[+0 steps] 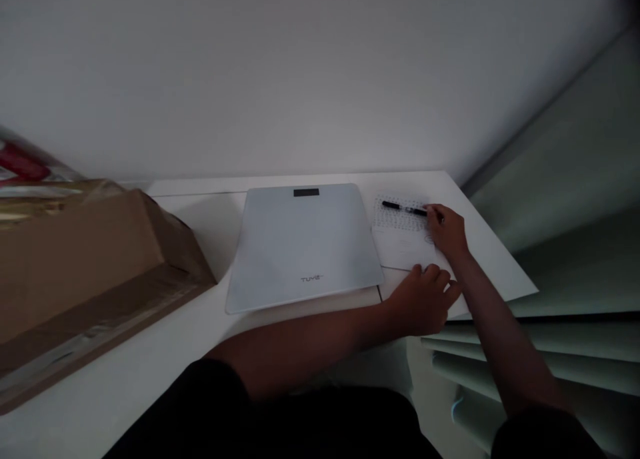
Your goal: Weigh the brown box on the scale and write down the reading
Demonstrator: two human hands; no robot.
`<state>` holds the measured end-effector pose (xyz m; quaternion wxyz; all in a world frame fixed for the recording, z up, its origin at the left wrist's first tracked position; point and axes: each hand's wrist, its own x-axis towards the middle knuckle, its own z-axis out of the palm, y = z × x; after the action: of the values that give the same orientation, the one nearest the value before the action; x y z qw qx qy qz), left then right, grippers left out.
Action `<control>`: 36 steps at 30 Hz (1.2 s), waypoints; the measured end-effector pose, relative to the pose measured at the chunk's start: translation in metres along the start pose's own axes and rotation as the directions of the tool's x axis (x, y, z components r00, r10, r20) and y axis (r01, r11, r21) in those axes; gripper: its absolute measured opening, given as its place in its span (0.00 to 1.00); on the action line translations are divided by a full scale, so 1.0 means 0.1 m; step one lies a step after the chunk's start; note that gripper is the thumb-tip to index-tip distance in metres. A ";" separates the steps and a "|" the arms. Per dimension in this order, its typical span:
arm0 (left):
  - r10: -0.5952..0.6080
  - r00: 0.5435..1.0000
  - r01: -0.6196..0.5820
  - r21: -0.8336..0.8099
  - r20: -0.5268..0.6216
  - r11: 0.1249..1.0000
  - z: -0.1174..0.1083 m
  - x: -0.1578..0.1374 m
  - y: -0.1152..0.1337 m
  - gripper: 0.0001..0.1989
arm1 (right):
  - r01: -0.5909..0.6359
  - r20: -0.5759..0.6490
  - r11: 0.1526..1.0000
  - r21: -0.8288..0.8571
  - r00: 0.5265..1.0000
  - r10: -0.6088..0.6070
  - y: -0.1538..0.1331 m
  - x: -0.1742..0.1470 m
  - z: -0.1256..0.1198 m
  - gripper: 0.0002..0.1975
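Right of the scale point(305, 246), my right hand point(447, 231) seems to pinch the pen point(405, 209); writing half-fills the paper point(403, 236), left hand point(425, 299) pressing flat.

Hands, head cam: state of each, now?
Left hand: fingers curled, resting on the near edge of the paper; holds nothing.
Right hand: fingertips at the end of the black pen; grip cannot be told.

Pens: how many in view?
1. The black pen lies across the written sheet of paper, right of the scale; the right hand touches its end.
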<state>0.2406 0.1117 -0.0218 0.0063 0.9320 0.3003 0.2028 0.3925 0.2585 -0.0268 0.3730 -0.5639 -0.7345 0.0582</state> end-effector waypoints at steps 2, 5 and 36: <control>0.001 1.000 -0.001 0.011 -0.014 1.000 0.01 0.00 0.01 0.15 | -0.004 -0.010 1.000 0.006 1.000 0.004 -0.03 -0.01 -0.01 0.22; 0.014 1.000 -0.014 0.035 -0.021 0.999 0.01 -0.01 0.01 0.14 | 0.016 0.006 1.000 -0.026 1.000 -0.016 -0.08 -0.03 -0.02 0.21; 0.183 0.983 -0.184 0.085 0.017 0.979 -0.78 -1.09 0.28 0.10 | 0.075 0.105 0.993 -0.088 0.992 -0.066 -0.03 -0.06 -0.09 0.19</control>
<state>0.1461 0.0193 0.0124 -0.0513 0.9561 0.2215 0.1851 0.3961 0.2487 -0.0218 0.3106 -0.5503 -0.7740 0.0401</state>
